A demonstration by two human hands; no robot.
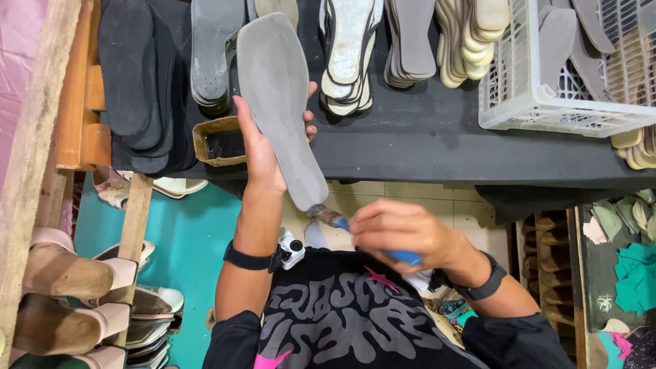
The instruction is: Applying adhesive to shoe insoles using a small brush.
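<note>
My left hand (263, 147) holds a long grey shoe insole (280, 102) from beneath, toe pointing away over the black table (424, 143). My right hand (403, 229) grips a brush with a blue handle (403, 256). The brush's bristles (322, 214) touch the heel end of the insole. A small brown tray of dark glue (222, 141) sits on the table just left of my left hand.
Stacks of grey, black and cream insoles (410, 41) lie along the table's far side. A white plastic basket (519, 82) with more insoles stands at right. Sandals on a wooden rack (75, 273) are at lower left; green fabric pieces (635, 273) at lower right.
</note>
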